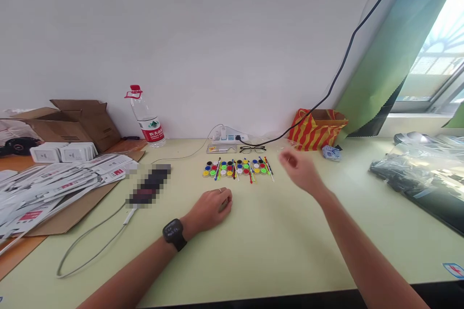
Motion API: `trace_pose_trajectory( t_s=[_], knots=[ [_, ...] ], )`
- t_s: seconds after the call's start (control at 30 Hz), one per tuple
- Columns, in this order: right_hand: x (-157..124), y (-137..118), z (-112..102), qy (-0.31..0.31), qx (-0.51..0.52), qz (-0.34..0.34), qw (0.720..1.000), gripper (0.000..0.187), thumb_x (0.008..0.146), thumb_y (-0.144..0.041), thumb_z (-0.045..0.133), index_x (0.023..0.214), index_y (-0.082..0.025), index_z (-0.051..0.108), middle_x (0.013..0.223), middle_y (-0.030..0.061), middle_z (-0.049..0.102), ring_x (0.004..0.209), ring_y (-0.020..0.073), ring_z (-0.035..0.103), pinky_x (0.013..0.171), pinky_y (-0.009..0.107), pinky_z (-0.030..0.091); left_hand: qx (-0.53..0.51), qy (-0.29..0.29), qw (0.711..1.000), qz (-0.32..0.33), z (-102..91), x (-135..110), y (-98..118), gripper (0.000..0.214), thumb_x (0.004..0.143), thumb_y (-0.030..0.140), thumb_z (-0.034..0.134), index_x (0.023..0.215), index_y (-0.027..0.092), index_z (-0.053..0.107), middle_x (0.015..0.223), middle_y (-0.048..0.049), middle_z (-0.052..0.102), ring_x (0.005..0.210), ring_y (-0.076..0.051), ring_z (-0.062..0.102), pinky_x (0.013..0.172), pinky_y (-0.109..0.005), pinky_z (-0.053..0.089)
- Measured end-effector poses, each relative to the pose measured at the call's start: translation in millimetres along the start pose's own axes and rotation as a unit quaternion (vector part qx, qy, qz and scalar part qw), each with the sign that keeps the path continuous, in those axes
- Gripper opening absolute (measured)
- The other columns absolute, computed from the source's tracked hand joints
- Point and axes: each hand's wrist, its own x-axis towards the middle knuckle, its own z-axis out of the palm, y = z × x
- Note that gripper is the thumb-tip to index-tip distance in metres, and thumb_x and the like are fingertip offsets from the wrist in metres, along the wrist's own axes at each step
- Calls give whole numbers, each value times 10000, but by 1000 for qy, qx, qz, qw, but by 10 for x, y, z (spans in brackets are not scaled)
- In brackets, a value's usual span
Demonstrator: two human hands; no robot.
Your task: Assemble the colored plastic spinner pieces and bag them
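My left hand (212, 208) rests on the pale green table (275, 246) with its fingers curled under, a ring on one finger and a black watch (174, 234) on the wrist. Nothing shows in it. My right hand (299, 169) hovers above the table, blurred by motion, fingers loosely apart and holding nothing. Just beyond both hands lies a row of small coloured round caps (232, 168) with coloured sticks (251, 172) laid among them. The right hand is to the right of that row.
Black glasses (253, 148) and a power strip (228, 137) lie by the wall. A water bottle (147, 118), cardboard boxes (78, 120) and stacked white packets (61, 178) fill the left. A striped bag (315, 129) and dark plastic bags (416, 174) sit right. A grey cable (90, 246) loops near the left front.
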Motion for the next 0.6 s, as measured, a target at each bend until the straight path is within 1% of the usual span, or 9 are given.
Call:
trace_pose_trajectory(
  t_s=[0.07, 0.1, 0.13, 0.17, 0.23, 0.33, 0.47, 0.53, 0.6],
  knots=[
    [-34, 44, 148, -45, -21, 30, 998, 164, 995, -329, 631, 1005, -184, 708, 985, 49, 727, 815, 169, 673, 752, 324, 571, 25, -17, 1000, -3, 29, 90, 60, 193, 999, 235, 433, 841, 212, 541, 795, -27, 629, 672, -186, 551, 640, -322, 331],
    [-51, 69, 225, -63, -31, 46, 996, 155, 975, -299, 628, 888, -192, 699, 849, 27, 720, 717, 155, 641, 682, 294, 530, 33, -25, 999, -6, 46, 143, 81, 216, 997, 239, 433, 801, 212, 519, 770, -29, 618, 657, -188, 541, 625, -327, 306],
    [-67, 94, 300, -71, -38, 58, 995, 164, 948, -272, 620, 811, -203, 678, 745, 10, 697, 649, 150, 605, 631, 280, 483, 34, -34, 999, -8, 63, 197, 98, 238, 992, 246, 441, 763, 212, 496, 739, -28, 605, 639, -187, 528, 613, -331, 282],
    [-83, 118, 367, -73, -42, 67, 994, 152, 922, -254, 611, 786, -212, 663, 690, 0, 679, 617, 151, 582, 604, 276, 443, 32, -40, 999, -8, 82, 249, 109, 253, 984, 254, 456, 737, 211, 478, 713, -25, 596, 624, -185, 517, 605, -333, 264],
    [-115, 158, 475, -72, -45, 80, 993, 100, 897, -262, 590, 830, -230, 658, 687, -8, 677, 610, 158, 569, 590, 273, 401, 25, -43, 999, -11, 119, 335, 117, 278, 972, 269, 481, 702, 209, 452, 667, -18, 578, 600, -178, 497, 594, -335, 241],
    [-160, 199, 561, -67, -39, 91, 993, 109, 890, -317, 570, 891, -242, 649, 705, -10, 673, 612, 167, 567, 586, 275, 391, 13, -34, 999, -30, 150, 386, 98, 303, 978, 297, 480, 692, 207, 433, 640, -6, 570, 596, -170, 493, 585, -327, 240],
    [-180, 242, 578, -58, -25, 92, 994, 167, 901, -374, 543, 927, -242, 642, 678, -13, 636, 598, 176, 560, 580, 282, 411, -43, -23, 998, -48, 121, 335, 53, 298, 984, 338, 492, 718, 207, 465, 681, 12, 596, 621, -154, 505, 586, -298, 292],
    [-171, 256, 573, -56, -21, 87, 994, 191, 907, -381, 532, 955, -240, 653, 678, -12, 627, 590, 177, 554, 577, 286, 418, -76, -17, 996, -49, 103, 303, 52, 283, 971, 335, 512, 719, 207, 485, 689, 13, 593, 625, -153, 497, 588, -298, 300],
    [-161, 253, 573, -55, -21, 81, 995, 220, 910, -375, 532, 1007, -237, 673, 703, -7, 629, 590, 175, 548, 582, 290, 424, -85, -14, 995, -41, 97, 286, 70, 272, 955, 323, 530, 712, 206, 490, 688, 12, 586, 622, -154, 483, 588, -305, 294]
  ],
)
